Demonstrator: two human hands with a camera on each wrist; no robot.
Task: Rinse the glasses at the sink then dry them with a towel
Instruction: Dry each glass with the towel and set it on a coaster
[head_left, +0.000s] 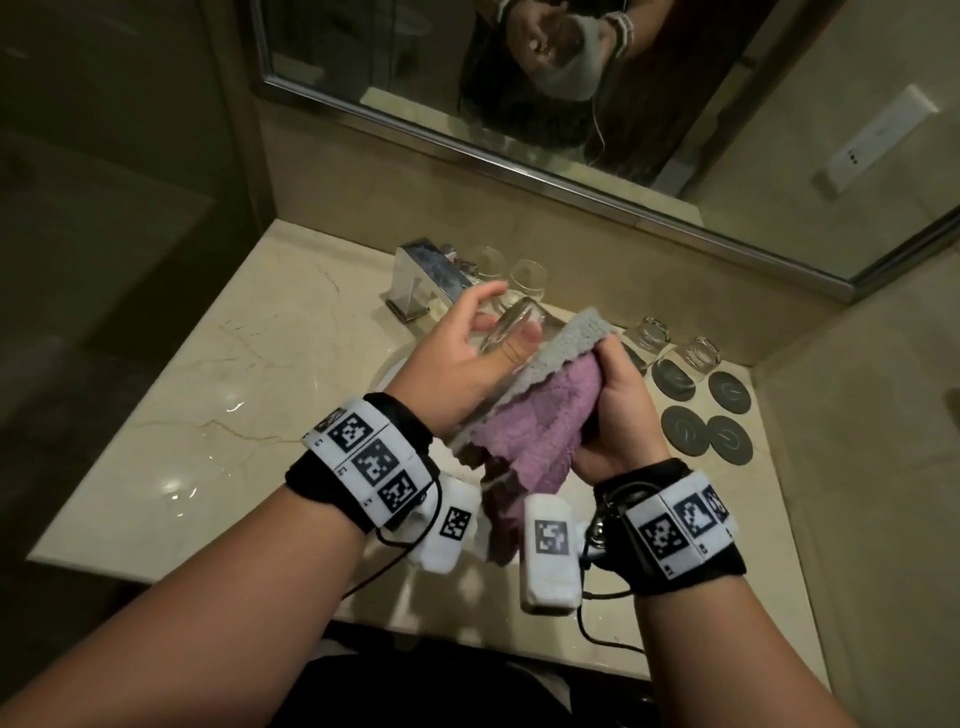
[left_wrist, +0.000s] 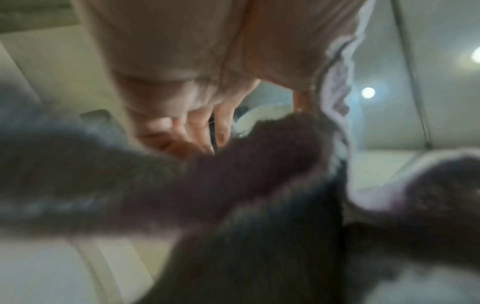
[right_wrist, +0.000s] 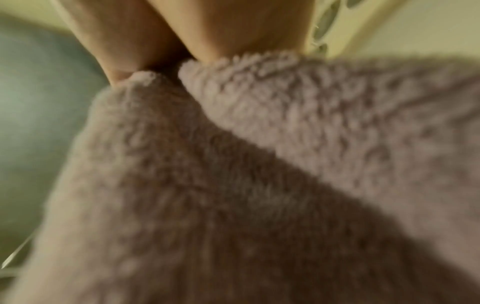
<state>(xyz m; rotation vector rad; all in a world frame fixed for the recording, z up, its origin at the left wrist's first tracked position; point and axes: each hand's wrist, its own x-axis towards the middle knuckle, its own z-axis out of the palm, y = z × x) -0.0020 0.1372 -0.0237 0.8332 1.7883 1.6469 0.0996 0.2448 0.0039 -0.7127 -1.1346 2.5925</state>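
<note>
Over the sink, my left hand (head_left: 511, 318) holds a clear glass (head_left: 506, 332) tilted on its side, thumb on one side and fingers on the other. My right hand (head_left: 618, 376) grips a purple and grey towel (head_left: 545, 410) bunched against the glass; the lower part of the glass is hidden by the cloth. In the blurred left wrist view, my fingers (left_wrist: 197, 127) sit above the dark towel (left_wrist: 233, 174). The right wrist view is filled by the towel (right_wrist: 259, 164) under my fingers (right_wrist: 233, 30).
Two glasses (head_left: 530, 280) stand behind the chrome faucet (head_left: 426, 280). Two more glasses (head_left: 652, 332) sit at the right on dark round coasters (head_left: 683, 431). The white sink (head_left: 387, 379) lies below my hands in the marble counter (head_left: 208, 415). A mirror (head_left: 571, 130) hangs behind.
</note>
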